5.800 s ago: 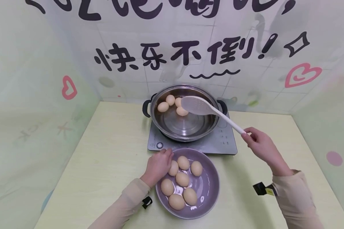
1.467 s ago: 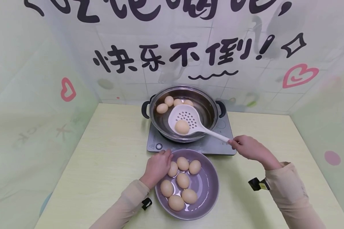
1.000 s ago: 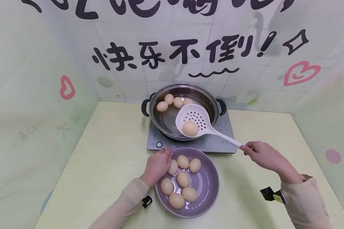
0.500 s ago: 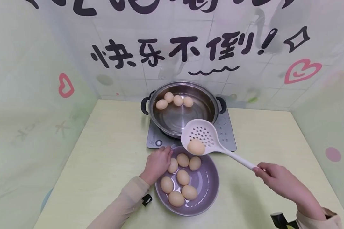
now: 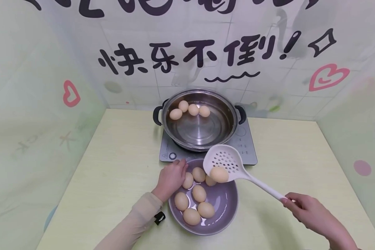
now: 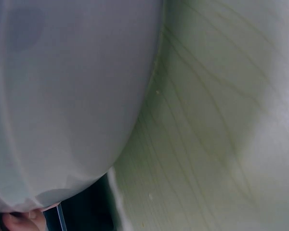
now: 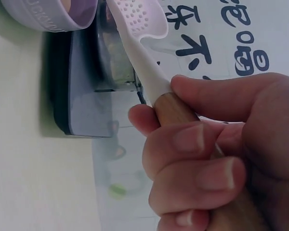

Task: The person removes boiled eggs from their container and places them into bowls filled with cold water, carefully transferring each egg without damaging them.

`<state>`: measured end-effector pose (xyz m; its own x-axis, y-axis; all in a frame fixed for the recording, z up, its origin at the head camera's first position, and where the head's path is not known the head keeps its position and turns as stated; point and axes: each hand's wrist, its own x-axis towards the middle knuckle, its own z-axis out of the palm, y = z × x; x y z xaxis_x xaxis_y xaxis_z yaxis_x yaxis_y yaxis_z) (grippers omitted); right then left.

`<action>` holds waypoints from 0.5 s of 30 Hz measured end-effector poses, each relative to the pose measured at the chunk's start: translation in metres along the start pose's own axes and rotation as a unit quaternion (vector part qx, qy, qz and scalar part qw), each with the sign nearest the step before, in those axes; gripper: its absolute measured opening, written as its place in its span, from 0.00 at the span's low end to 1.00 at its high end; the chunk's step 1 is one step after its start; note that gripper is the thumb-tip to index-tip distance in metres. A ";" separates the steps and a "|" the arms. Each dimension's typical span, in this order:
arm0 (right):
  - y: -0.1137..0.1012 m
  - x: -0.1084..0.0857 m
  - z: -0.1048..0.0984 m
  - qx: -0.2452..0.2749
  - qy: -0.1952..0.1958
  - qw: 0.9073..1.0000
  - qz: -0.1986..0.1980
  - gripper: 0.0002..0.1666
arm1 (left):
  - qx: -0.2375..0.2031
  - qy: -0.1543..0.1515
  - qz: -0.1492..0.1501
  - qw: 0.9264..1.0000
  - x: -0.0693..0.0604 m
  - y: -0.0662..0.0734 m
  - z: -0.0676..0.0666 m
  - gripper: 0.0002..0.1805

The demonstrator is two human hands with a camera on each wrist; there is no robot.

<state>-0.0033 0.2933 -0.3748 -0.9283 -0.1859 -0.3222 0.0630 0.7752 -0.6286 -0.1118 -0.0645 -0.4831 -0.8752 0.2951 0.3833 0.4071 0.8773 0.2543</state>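
over half done, seemingly: seven eggs (image 5: 199,193) in the bowl (image 5: 228,205), its rim held by the left grip (image 5: 171,178); one egg (image 5: 219,174) on the slotted spoon (image 5: 223,156) the right grip (image 5: 309,211) holds above; four eggs (image 5: 193,109) left in the pot (image 5: 200,133) behind it.

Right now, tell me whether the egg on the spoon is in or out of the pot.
Out: the head view shows the egg on the spoon, clear of the pot.
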 end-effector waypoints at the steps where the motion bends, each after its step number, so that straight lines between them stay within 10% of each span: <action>1: 0.001 -0.001 0.001 0.003 -0.002 1.000 0.001 0.13 | -0.001 0.000 0.000 1.000 0.000 0.000 0.000 0.08; 15: 0.007 -0.001 0.006 0.013 0.003 1.000 0.006 0.13 | -0.006 -0.005 -0.004 1.000 -0.001 0.000 0.000 0.08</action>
<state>0.0002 0.2952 -0.3833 -0.9295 -0.1729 -0.3257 0.0837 0.7612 -0.6431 -0.1112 -0.0649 -0.4831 -0.8814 0.2919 0.3714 0.4027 0.8753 0.2678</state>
